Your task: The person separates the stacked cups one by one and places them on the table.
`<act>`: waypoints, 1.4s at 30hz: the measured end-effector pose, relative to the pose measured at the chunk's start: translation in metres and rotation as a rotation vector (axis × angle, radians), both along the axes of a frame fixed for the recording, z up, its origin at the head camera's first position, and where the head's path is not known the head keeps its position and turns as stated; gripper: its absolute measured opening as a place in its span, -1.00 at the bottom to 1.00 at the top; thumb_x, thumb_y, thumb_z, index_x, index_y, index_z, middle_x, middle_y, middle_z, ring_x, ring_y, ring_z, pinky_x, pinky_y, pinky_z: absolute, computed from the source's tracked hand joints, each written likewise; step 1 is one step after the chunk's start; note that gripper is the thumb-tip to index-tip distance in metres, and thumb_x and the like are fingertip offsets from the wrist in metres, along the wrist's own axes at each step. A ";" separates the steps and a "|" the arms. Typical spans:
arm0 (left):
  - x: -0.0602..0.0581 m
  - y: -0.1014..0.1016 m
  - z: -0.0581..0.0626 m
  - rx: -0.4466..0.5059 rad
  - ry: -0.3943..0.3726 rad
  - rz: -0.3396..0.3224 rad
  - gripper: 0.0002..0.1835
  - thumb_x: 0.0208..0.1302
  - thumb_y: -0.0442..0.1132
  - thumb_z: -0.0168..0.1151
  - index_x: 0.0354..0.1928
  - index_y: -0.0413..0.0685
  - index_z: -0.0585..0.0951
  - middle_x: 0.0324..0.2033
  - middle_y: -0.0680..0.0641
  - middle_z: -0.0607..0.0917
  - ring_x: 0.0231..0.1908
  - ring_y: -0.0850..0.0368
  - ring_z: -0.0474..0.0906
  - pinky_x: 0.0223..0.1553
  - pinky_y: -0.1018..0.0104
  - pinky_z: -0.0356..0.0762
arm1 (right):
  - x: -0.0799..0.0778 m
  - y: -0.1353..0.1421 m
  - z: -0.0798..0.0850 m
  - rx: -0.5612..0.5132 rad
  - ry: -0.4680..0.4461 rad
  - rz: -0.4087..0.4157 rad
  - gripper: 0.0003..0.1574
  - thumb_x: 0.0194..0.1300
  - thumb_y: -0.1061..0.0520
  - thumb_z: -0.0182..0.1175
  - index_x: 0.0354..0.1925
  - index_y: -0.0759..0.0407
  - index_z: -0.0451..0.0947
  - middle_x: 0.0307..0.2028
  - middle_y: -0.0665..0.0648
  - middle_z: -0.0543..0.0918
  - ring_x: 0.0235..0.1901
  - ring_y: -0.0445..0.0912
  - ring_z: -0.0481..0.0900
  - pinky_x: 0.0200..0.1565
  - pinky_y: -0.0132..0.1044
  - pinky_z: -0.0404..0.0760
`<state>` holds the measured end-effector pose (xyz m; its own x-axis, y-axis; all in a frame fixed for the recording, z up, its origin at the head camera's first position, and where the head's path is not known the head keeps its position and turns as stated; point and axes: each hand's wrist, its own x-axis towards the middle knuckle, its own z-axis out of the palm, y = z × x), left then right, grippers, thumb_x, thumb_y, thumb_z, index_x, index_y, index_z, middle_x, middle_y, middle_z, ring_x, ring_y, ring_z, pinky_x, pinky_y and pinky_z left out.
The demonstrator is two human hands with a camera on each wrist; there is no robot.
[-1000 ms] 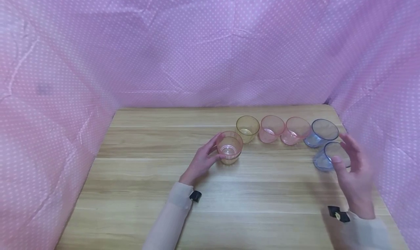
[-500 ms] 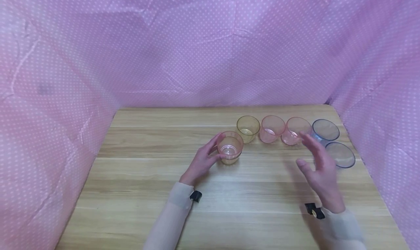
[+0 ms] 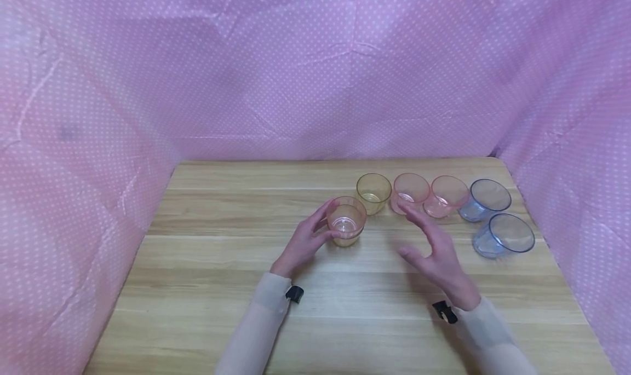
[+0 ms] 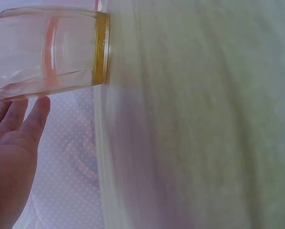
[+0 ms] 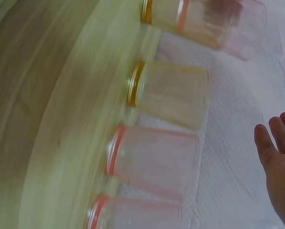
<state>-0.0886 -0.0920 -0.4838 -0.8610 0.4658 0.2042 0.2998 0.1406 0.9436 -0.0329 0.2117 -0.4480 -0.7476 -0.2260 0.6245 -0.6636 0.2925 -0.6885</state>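
Note:
A pink clear cup [image 3: 346, 213] sits nested inside a yellow clear cup [image 3: 346, 241], upright on the wooden table. Around the upper part of this stack my left hand [image 3: 304, 242] has its fingers and thumb, gripping the pink cup near its rim. In the left wrist view, the fingertips meet the side of the stack [image 4: 47, 52]. My right hand [image 3: 436, 257], thumb and fingers spread apart, holds nothing; it is above the table, to the right of the stack. The right wrist view shows it [image 5: 280, 167] apart from the cups.
A back row holds a yellow cup [image 3: 373, 194], two pink cups, one here [image 3: 411, 189] and another beside it [image 3: 448, 191], and a blue cup [image 3: 488, 195]. A second blue cup [image 3: 510, 235] stands in front. Pink dotted cloth [image 3: 315, 79] hangs around the table [image 3: 222, 287].
My right hand has swept left, from beside the front blue cup to a spot nearer the stack. My left hand and the nested cups have stayed put.

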 end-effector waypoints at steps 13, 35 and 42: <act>0.001 0.000 0.001 0.015 -0.012 0.005 -0.18 0.37 -0.36 0.32 0.61 -0.06 0.21 0.52 -0.03 0.35 0.48 -0.03 0.30 0.44 0.18 0.38 | -0.013 -0.034 0.002 0.135 -0.188 0.054 0.15 0.07 0.20 0.57 0.55 0.14 0.27 0.49 0.21 0.39 0.36 0.12 0.47 0.45 -0.28 0.36; 0.001 -0.003 0.003 -0.051 -0.027 0.019 -0.18 0.38 -0.28 0.35 0.61 0.08 0.24 0.53 -0.02 0.33 0.40 -0.15 0.42 0.36 0.13 0.49 | -0.036 -0.065 -0.013 0.086 -0.320 0.077 0.05 0.17 0.28 0.53 0.52 0.28 0.26 0.41 0.32 0.46 0.38 0.22 0.45 0.42 0.00 0.42; 0.002 -0.004 0.006 -0.066 -0.114 0.048 -0.14 0.32 -0.23 0.44 0.60 0.19 0.27 0.51 -0.04 0.37 0.39 -0.12 0.44 0.33 0.13 0.53 | -0.038 -0.066 -0.015 0.086 -0.318 0.066 0.05 0.15 0.31 0.54 0.51 0.30 0.27 0.39 0.29 0.48 0.36 0.18 0.47 0.41 -0.11 0.44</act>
